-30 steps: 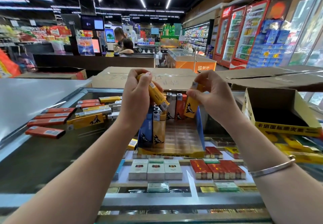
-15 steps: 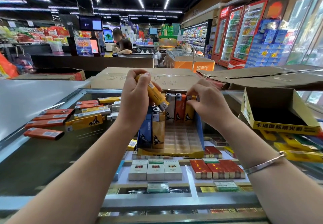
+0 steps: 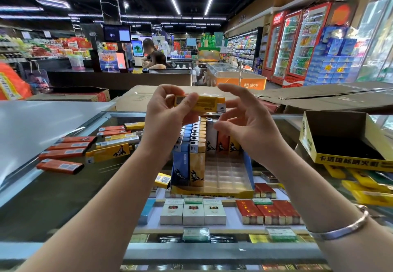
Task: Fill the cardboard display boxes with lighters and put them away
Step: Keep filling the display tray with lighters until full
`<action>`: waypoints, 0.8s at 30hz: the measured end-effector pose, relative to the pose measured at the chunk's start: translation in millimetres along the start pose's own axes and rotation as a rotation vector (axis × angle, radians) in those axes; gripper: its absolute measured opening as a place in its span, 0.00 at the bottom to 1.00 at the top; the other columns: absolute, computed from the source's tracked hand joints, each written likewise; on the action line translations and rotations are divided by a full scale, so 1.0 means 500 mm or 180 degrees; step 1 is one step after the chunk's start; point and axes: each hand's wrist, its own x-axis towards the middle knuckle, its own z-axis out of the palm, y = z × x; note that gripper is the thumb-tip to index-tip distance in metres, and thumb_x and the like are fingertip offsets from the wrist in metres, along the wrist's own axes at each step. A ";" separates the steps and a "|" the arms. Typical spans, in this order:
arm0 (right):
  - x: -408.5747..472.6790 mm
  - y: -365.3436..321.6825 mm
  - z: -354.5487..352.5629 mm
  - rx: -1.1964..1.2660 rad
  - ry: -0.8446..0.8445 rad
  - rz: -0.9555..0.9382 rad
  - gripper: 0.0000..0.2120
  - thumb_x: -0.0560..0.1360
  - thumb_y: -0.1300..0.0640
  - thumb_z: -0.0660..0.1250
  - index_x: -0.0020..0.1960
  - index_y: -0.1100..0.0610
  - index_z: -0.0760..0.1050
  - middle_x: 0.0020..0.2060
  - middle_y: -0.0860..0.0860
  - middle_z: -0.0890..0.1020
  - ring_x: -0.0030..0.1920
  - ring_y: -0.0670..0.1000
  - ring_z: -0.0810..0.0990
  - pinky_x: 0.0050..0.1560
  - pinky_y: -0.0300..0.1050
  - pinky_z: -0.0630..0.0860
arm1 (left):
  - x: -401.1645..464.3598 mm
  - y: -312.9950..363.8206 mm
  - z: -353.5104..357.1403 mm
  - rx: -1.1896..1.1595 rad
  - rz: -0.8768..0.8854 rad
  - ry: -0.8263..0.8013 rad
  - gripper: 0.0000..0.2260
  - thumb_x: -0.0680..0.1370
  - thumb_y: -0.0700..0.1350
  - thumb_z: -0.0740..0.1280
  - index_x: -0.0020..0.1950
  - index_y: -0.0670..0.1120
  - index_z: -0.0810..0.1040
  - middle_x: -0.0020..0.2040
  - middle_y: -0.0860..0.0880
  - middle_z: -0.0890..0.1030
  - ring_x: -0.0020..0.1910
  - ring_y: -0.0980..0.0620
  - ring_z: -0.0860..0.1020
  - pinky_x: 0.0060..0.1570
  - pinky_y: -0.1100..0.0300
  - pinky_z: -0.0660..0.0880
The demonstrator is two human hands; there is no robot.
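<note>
At frame centre, the left hand (image 3: 170, 112) pinches a yellow lighter (image 3: 204, 102) sideways above the half-filled display box (image 3: 212, 193), apparently presenting it to the right hand (image 3: 248, 123), whose fingers (image 3: 231, 90) are spread wide and empty.

Both forearms are bare (no sleeves in view), with a plain silver bangle (image 3: 340, 229) circling the right wrist.

Yellow lighter (image 3: 204, 103) with white end; blue, yellow, orange lighters (image 3: 197, 157) bearing black animal prints

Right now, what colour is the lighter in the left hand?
Yellow, with a white end and a barcode label, seen in the head view: lighter held by the left hand.
</note>
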 end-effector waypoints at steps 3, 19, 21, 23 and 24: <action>-0.001 -0.013 0.000 0.0111 0.0184 -0.0129 0.23 0.70 0.71 0.69 0.53 0.46 0.73 0.44 0.46 0.79 0.42 0.44 0.80 0.45 0.37 0.79 | 0.000 0.002 0.000 -0.0098 -0.0076 -0.0231 0.11 0.68 0.47 0.69 0.45 0.45 0.70 0.36 0.48 0.83 0.35 0.51 0.83 0.33 0.66 0.77; 0.009 0.039 -0.056 -0.1220 0.0511 0.0226 0.13 0.72 0.62 0.70 0.56 0.60 0.78 0.43 0.50 0.80 0.41 0.43 0.79 0.43 0.36 0.78 | 0.017 -0.017 -0.023 0.1735 -0.0867 -0.1632 0.19 0.73 0.51 0.68 0.64 0.57 0.71 0.69 0.56 0.66 0.65 0.57 0.65 0.54 0.66 0.64; 0.007 0.043 -0.049 -0.1596 0.0392 0.0195 0.13 0.71 0.61 0.72 0.55 0.59 0.78 0.43 0.49 0.78 0.39 0.41 0.76 0.43 0.28 0.74 | 0.016 -0.021 -0.022 0.1837 -0.0979 -0.1705 0.17 0.74 0.45 0.68 0.63 0.55 0.73 0.72 0.56 0.62 0.68 0.56 0.62 0.58 0.64 0.63; 0.008 0.046 -0.050 -0.1744 0.0317 0.0203 0.11 0.70 0.61 0.72 0.52 0.59 0.78 0.42 0.49 0.77 0.38 0.39 0.73 0.40 0.22 0.69 | 0.017 -0.021 -0.018 0.1837 -0.1018 -0.1740 0.15 0.75 0.42 0.66 0.60 0.52 0.75 0.72 0.55 0.63 0.64 0.58 0.66 0.50 0.71 0.67; 0.008 0.048 -0.050 -0.1772 0.0268 0.0232 0.10 0.70 0.61 0.72 0.51 0.59 0.78 0.41 0.48 0.77 0.38 0.40 0.73 0.40 0.22 0.68 | 0.017 -0.021 -0.016 0.1839 -0.1023 -0.1747 0.14 0.75 0.42 0.66 0.60 0.51 0.75 0.71 0.55 0.64 0.60 0.59 0.67 0.44 0.74 0.69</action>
